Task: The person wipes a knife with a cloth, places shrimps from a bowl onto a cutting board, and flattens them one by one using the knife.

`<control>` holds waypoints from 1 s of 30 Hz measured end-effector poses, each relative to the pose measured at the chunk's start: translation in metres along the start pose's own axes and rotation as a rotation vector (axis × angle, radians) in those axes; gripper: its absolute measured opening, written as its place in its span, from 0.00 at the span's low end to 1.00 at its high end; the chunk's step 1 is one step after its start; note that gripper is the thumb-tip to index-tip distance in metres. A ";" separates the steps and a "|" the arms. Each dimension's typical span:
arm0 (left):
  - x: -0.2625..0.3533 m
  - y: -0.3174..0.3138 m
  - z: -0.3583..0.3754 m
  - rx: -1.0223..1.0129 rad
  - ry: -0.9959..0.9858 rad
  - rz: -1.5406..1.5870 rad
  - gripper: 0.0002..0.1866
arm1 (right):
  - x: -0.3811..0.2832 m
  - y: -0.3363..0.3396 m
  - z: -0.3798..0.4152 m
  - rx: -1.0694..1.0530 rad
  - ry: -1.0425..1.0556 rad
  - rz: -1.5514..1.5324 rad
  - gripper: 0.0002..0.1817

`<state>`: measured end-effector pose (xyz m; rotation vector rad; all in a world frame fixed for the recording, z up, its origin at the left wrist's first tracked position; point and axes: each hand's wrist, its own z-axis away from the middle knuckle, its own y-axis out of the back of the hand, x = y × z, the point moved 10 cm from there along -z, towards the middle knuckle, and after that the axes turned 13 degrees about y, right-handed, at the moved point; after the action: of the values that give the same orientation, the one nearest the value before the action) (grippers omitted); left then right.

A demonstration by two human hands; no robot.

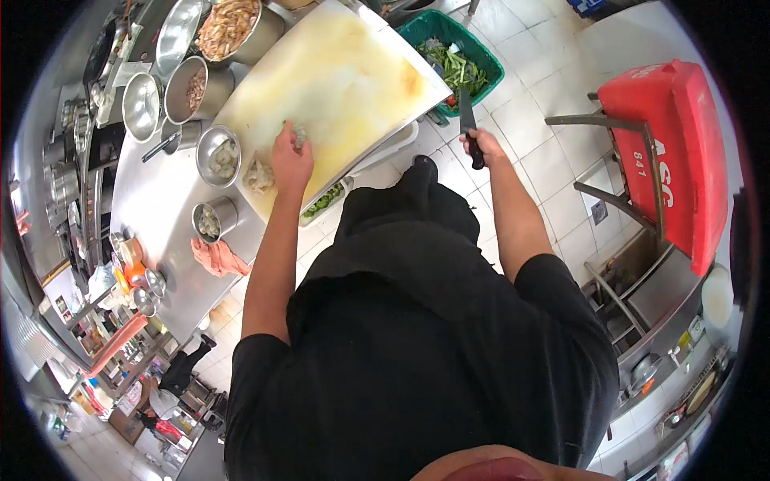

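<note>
My left hand (293, 159) is over the yellow-stained white cutting board (345, 72), its fingers closed on a pale grey raw shrimp (300, 135). Beside that wrist lies a small heap of raw shrimp or shells (258, 175) on the board's near left corner. In my right hand (485, 147) is a kitchen knife (467, 114), gripped by its black handle and held off the board's right side. Its blade points toward a green bin (499, 74) of vegetable scraps. Just left of the board, a metal bowl (202, 144) contains more greyish shrimp.
A small metal pot (227, 210) with pale pieces and a pinkish cloth (220, 258) sit on the steel counter (172, 208). Larger pots of sliced meat (228, 30) stand farther back. At right is a red chair (662, 152); another person (172, 385) is in the background.
</note>
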<state>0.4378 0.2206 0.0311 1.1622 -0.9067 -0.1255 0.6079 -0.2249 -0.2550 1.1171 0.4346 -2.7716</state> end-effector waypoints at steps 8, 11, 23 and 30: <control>-0.009 0.000 0.002 0.049 0.015 -0.027 0.29 | 0.041 0.035 0.103 0.139 -0.064 0.066 0.10; -0.001 -0.001 0.007 0.008 0.129 -0.045 0.26 | 0.010 0.050 0.111 0.230 0.073 0.075 0.10; 0.015 0.017 0.045 0.140 -0.152 0.043 0.25 | -0.139 -0.183 0.205 -0.367 0.317 0.514 0.35; 0.025 0.004 0.065 0.143 -0.305 -0.168 0.29 | -0.113 -0.242 0.195 -0.530 0.218 0.676 0.32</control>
<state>0.4095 0.1615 0.0546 1.3762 -1.0980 -0.3872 0.5078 -0.0542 0.0104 1.1495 0.6230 -1.8226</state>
